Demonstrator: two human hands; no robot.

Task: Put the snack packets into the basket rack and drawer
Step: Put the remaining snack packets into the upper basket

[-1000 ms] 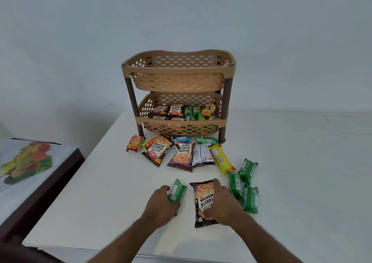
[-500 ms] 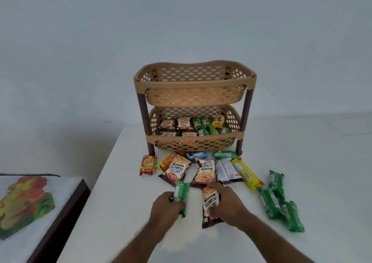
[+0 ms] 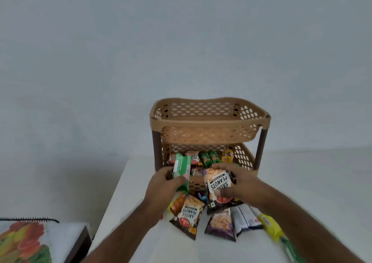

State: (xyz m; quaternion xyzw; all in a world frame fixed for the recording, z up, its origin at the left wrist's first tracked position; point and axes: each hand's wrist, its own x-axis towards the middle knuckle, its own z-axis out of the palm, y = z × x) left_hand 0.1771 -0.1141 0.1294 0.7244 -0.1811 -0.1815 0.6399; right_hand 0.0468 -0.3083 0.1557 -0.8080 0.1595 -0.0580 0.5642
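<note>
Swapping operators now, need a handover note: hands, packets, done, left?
Left hand grips a green packet; right hand grips a salted peanuts packet. Both are raised in front of the lower basket of the rack.
Done: several packets already lie in the lower basket.
Top basket: no packets visible in it from this angle.
Left: drop these two in, then clear the loose packets from the table. No drawer in view.

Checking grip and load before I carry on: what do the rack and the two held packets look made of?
Rack: looks like moulded plastic, matt tan, lattice-holed walls, dark brown posts.
Green packet in the left hand: seemingly thin plastic film, slightly glossy, creasing under the fingers.
Peanut packet in the right hand: printed film, probably foil-lined, shiny, crimped edge; lining not visible.
</note>
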